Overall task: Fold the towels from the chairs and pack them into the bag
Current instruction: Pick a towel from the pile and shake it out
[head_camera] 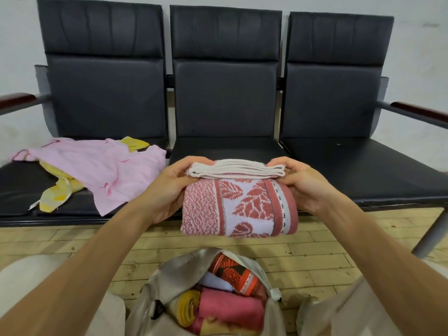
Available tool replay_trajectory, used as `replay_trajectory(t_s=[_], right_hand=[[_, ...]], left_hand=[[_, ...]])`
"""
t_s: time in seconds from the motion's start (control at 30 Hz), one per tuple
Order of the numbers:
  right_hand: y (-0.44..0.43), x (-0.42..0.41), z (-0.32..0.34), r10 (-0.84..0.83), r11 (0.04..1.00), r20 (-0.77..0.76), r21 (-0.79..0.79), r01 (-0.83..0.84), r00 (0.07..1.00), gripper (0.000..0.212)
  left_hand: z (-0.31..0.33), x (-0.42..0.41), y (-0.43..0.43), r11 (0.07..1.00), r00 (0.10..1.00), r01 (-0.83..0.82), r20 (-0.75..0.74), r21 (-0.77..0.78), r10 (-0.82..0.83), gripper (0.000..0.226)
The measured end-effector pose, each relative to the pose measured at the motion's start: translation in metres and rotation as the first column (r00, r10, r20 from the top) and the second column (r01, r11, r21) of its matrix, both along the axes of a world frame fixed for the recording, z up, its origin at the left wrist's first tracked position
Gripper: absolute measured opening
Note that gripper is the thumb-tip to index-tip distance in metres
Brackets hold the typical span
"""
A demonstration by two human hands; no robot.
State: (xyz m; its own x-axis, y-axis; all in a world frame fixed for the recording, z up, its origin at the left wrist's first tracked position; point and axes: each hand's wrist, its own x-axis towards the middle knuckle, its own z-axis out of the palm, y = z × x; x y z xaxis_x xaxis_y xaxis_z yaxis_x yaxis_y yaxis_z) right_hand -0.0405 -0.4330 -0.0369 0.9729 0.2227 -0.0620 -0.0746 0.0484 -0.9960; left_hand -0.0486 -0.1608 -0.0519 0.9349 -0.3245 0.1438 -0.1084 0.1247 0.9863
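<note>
A folded pink towel with a white leaf band (238,207) is held in the air in front of the middle chair seat (225,147). My left hand (167,187) grips its left side and my right hand (303,185) grips its right side, thumbs on the stacked white edges at the top. Below it, between my knees, an open grey bag (179,270) holds several folded towels: an orange-red patterned one (232,275), a pink one (230,309) and a yellow one (186,309). On the left chair seat lie an unfolded light pink towel (106,170) and a yellow one (58,192) partly under it.
Three joined black chairs stand against a white wall. The right seat (363,166) carries nothing. Wooden armrests (17,99) stick out at both ends. A chair leg (431,236) stands at the right on the pale wooden floor (60,241).
</note>
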Motion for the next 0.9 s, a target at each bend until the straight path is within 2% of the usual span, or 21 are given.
replay_trajectory(t_s=[0.2, 0.33, 0.4, 0.47, 0.53, 0.6, 0.67, 0.73, 0.83, 0.87, 0.9], right_hand=[[0.005, 0.005, -0.007, -0.066, 0.994, 0.051, -0.084, 0.07, 0.997, 0.035], [0.005, 0.005, -0.006, -0.091, 0.985, -0.012, -0.145, 0.089, 0.996, 0.036], [0.003, 0.005, -0.007, -0.071, 0.996, -0.06, -0.051, 0.068, 0.996, 0.031], [0.002, 0.006, -0.008, -0.028, 0.999, -0.094, 0.036, 0.032, 0.995, 0.039], [0.004, 0.007, -0.011, -0.033, 0.998, -0.081, -0.053, 0.028, 0.996, 0.048], [0.009, 0.007, -0.012, -0.059, 0.985, -0.034, -0.166, 0.053, 0.998, 0.045], [0.011, 0.008, -0.014, -0.087, 0.978, 0.011, -0.189, 0.087, 0.996, 0.044], [0.012, 0.008, -0.013, -0.125, 0.977, 0.036, -0.169, 0.13, 0.991, 0.04], [0.012, 0.007, -0.014, -0.117, 0.975, 0.086, -0.18, 0.131, 0.989, 0.019], [0.011, 0.008, -0.016, -0.103, 0.979, 0.095, -0.169, 0.118, 0.99, 0.018], [0.009, 0.009, -0.016, -0.087, 0.983, 0.091, -0.156, 0.1, 0.992, 0.027]], left_hand=[[-0.002, 0.001, 0.0, 1.0, 0.99, -0.018, -0.141, -0.009, 0.016, 0.032], [-0.001, 0.002, 0.003, 0.99, 0.974, 0.083, -0.201, -0.117, -0.105, 0.022], [0.0, 0.001, 0.0, 0.997, 0.975, 0.069, -0.208, -0.046, -0.077, 0.028], [-0.003, 0.003, -0.004, 0.995, 0.98, -0.013, -0.196, 0.103, 0.033, 0.037], [-0.007, 0.002, -0.008, 0.982, 0.979, -0.075, -0.172, 0.175, 0.106, 0.031], [-0.011, 0.002, -0.01, 0.974, 0.98, -0.126, -0.129, 0.189, 0.151, 0.021], [-0.011, 0.002, -0.01, 0.973, 0.982, -0.148, -0.094, 0.178, 0.167, 0.019], [-0.008, 0.003, -0.01, 0.981, 0.981, -0.144, -0.109, 0.13, 0.159, 0.033], [-0.005, 0.002, -0.01, 0.984, 0.973, -0.158, -0.156, 0.078, 0.168, 0.054], [-0.005, 0.003, -0.01, 0.983, 0.969, -0.17, -0.171, 0.068, 0.179, 0.059], [-0.004, 0.003, -0.01, 0.98, 0.964, -0.187, -0.181, 0.068, 0.197, 0.062]])
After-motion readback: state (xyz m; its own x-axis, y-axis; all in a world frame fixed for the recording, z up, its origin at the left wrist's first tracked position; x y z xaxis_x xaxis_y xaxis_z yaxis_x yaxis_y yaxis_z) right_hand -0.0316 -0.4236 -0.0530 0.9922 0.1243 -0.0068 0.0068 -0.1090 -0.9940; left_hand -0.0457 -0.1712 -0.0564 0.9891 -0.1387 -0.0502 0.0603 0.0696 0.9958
